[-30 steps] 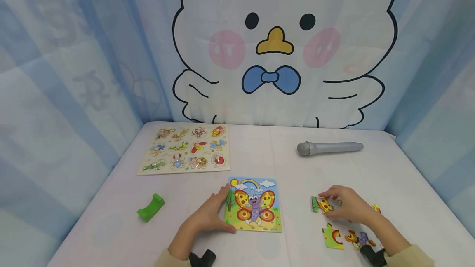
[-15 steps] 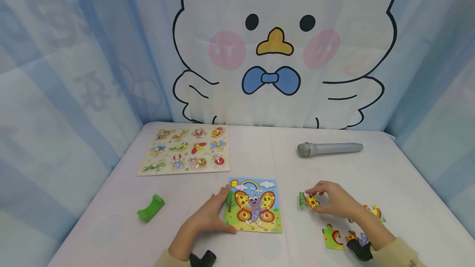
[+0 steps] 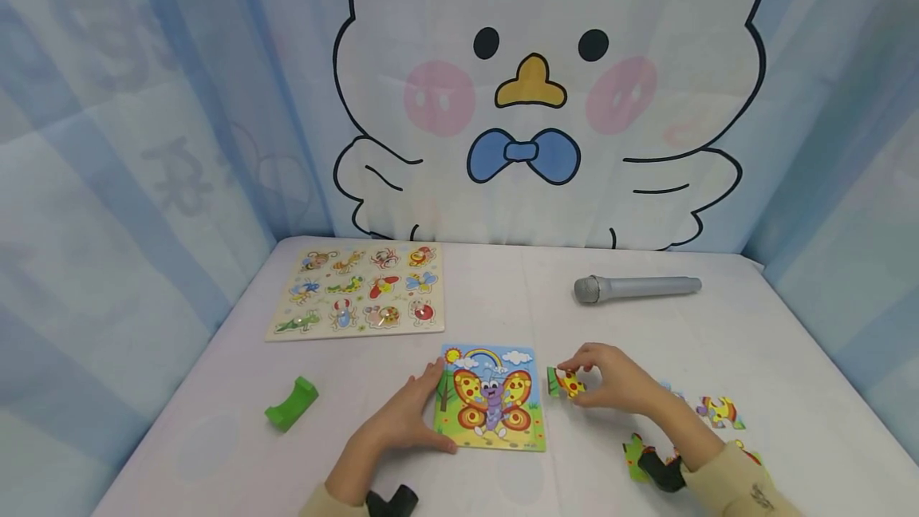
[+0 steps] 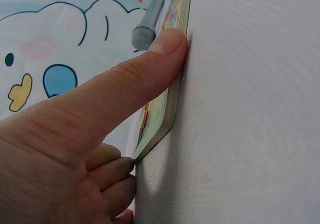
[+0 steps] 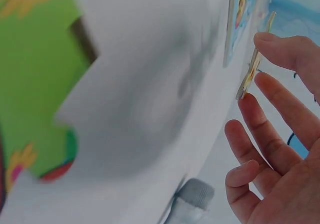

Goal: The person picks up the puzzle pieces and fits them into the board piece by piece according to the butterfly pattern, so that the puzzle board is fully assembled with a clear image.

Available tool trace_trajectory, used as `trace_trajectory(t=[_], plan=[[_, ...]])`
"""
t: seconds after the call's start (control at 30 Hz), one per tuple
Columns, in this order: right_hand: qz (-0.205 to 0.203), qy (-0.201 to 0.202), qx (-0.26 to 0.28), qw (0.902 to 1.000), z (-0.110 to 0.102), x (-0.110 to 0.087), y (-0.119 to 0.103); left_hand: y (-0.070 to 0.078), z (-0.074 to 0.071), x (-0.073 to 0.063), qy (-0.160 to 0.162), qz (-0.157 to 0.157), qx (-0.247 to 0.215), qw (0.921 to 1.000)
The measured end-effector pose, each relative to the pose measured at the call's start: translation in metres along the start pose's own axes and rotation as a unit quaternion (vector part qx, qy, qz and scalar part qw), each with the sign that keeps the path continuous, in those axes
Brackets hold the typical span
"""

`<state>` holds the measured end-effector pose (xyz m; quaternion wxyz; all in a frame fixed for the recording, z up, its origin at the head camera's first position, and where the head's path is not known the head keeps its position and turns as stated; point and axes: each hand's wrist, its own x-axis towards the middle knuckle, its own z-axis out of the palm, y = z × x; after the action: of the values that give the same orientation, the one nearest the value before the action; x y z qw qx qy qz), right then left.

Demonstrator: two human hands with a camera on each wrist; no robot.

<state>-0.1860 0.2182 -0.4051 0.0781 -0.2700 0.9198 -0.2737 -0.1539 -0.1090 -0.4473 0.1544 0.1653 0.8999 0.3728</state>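
A square butterfly jigsaw board lies flat at the middle front of the table. My left hand holds its near left corner, thumb along the near edge and fingertips at the left side. In the left wrist view the thumb presses against the board's edge. Just right of the board, my right hand pinches a green, yellow and red jigsaw piece between thumb and fingers. The right wrist view shows this piece edge-on, raised off the cloth, with the other fingers spread loosely.
More jigsaw pieces lie at the right, partly hidden under the right forearm. A peg board of insects sits at the back left, with a green curved block nearer. A grey microphone lies at the back right.
My right hand has lifted the piece from the group at the right and carried it left, close to the board. The left hand and board stay in place.
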Motion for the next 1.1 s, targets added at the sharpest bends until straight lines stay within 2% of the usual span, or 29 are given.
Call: trace_trajectory(t=[0.27,0.67,1.1], plan=[[-0.041,-0.011,0.010,0.9991,0.015,0.016,-0.017,0.000,0.000,0.000,-0.001,0.001,-0.001,1.0000],[-0.060,-0.035,0.007,0.9976,0.037,0.039,-0.044,-0.002,0.001,0.001,-0.001,-0.001,-0.002,1.0000],[-0.048,-0.061,-0.012,0.9969,0.051,0.063,-0.072,-0.002,-0.001,0.001,-0.008,0.002,-0.008,0.9999]])
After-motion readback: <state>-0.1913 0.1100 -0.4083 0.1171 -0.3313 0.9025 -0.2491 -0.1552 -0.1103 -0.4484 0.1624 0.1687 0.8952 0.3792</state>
